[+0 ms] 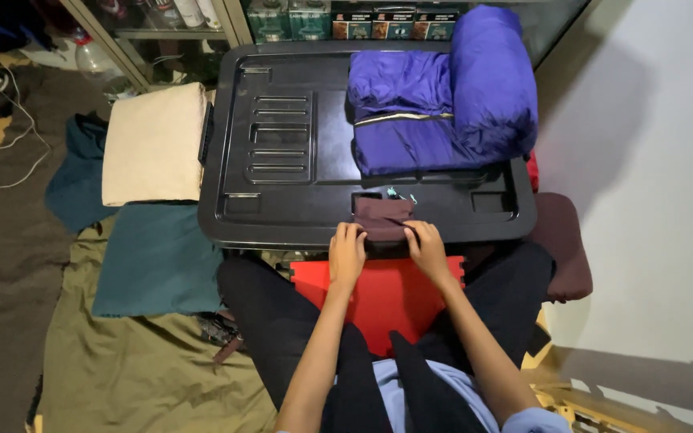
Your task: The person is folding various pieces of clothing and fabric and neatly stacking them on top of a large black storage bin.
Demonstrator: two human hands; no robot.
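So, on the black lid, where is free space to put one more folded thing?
The black lid is bare on its left half, from the ribbed panel down to the front edge. The right rear is taken by the purple jacket. The front middle is crowded: both the left hand and right hand press the small maroon cloth.

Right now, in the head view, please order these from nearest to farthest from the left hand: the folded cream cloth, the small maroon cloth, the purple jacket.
From the left hand:
1. small maroon cloth, touching its fingertips
2. folded cream cloth, far left
3. purple jacket, back right on the black lid; nearly equal with 2
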